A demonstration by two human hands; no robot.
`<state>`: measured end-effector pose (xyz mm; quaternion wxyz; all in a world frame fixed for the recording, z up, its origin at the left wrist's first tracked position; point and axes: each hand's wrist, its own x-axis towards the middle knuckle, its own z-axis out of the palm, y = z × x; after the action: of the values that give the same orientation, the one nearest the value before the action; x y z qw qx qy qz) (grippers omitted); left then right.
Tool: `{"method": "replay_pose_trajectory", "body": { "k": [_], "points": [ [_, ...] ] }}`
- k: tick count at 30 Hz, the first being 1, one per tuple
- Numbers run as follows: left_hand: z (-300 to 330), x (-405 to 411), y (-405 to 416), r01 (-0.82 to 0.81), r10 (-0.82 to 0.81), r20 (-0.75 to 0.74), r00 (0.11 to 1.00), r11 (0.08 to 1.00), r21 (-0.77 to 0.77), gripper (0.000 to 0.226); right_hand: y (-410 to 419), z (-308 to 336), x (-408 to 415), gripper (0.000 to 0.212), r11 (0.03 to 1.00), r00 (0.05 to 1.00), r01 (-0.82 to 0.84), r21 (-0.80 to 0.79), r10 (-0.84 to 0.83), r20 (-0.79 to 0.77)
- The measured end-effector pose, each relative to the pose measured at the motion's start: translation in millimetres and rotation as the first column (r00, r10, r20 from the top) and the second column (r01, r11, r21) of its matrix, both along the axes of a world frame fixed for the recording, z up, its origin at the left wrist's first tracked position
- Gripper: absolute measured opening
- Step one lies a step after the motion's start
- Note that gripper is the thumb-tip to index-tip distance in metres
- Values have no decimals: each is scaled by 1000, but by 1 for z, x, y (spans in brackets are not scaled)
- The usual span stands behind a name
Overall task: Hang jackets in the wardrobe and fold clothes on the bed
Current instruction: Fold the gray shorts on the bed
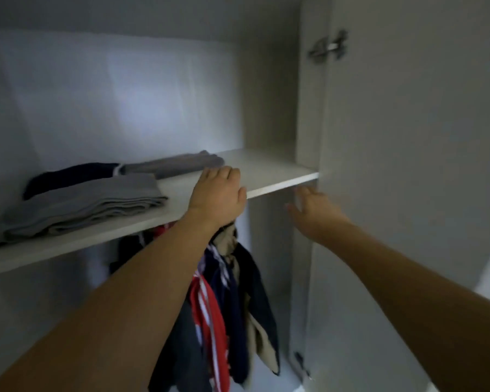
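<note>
I look into an open grey wardrobe. My left hand (219, 193) is raised in front of the shelf's front edge (280, 186), its fingers curled away from me. A navy and beige jacket (252, 290) hangs bunched straight from under its palm; the grip point is hidden. Beside it hangs a red garment with white stripes (210, 309). My right hand (313, 206), blurred, reaches with spread fingers toward the wardrobe's right side wall and holds nothing. No hanger or rail shows.
On the shelf lie a folded grey pile (77, 206), a navy folded piece (68, 176) and another grey piece (178, 162). The open door (408, 165) with a metal hinge (327, 48) stands at the right.
</note>
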<state>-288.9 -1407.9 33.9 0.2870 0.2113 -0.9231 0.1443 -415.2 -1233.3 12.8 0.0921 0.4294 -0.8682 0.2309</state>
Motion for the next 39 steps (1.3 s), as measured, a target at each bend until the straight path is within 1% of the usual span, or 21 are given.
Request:
{"method": "replay_pose_trajectory", "body": {
  "k": [3,7,9,11,14,18,23,27,31,33,35,39],
  "points": [
    [-8,-26,89,150,-149,30,988,988,-35,45,114,-2,0,54,987,987,162,9,-162,-15],
    [-20,-46,230,289,-290,33,957,957,23,45,278,-9,19,54,943,942,334,-1,-334,-18],
    [-27,-54,308,367,-367,37,929,930,27,47,363,-16,33,54,908,907,420,-1,-420,-23],
    [-37,-56,387,445,-446,48,894,895,36,45,447,-25,48,54,869,869,495,12,-495,-13],
    [-52,-52,505,564,-569,46,821,821,88,42,560,-35,72,54,808,808,589,36,-589,7],
    [-59,-48,636,685,-694,78,716,720,116,42,676,-38,95,54,741,739,670,45,-672,59],
    [-61,-61,764,748,-771,78,632,633,202,44,802,-41,115,55,644,640,765,33,-764,85],
    [-65,-52,878,761,-814,46,579,560,326,46,911,-46,141,55,572,567,819,35,-818,102],
    [-65,-26,1008,839,-885,102,453,463,285,48,1028,-51,182,55,502,497,865,14,-860,116],
    [-61,-10,1073,870,-907,88,412,420,257,50,1090,-54,202,56,474,469,880,17,-875,120],
    [-63,6,1132,881,-914,59,402,404,247,50,1150,-57,219,56,458,452,889,25,-883,125],
    [-81,38,1224,857,-912,85,401,407,315,50,1250,-68,246,56,450,438,891,67,-888,141]
  ]
}}
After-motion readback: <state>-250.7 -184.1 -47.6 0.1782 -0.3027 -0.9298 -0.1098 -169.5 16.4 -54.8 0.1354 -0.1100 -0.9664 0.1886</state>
